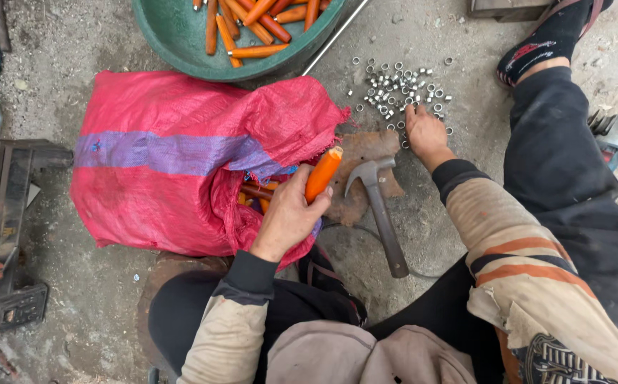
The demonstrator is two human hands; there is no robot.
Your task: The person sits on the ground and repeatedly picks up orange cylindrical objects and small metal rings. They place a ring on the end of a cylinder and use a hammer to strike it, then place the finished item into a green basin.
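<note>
1. Head view, left side: the left hand (289,212) is clenched around an orange handle (322,173), holding it tilted with its upper end pointing up and to the right, just above the mouth of a red woven sack (173,160). The sack lies on the concrete floor (88,299) with a purple band across it; more orange handles (255,193) show inside its opening, partly hidden behind the hand.

2. Head view, right side: the right hand (425,131) reaches forward with fingers down on the floor at the near edge of a scatter of small metal rings (401,87). Whether it has pinched a ring cannot be told, as the fingertips are hidden among them.

3. Head view, between the hands: a claw hammer (380,206) lies on the floor with its head resting on a rusty flat plate (362,149), its handle pointing toward the person. It is touched by neither hand.

4. Head view, around: a green basin (173,35) at the top holds a heap of orange handles, just beyond the sack. A thin metal rod (334,35) leans at the basin's right edge. The person's right leg, in dark trousers, stretches out to the right of the rings, the sandalled foot (547,35) at the top. Dark metal machinery (3,235) stands at the left edge.
</note>
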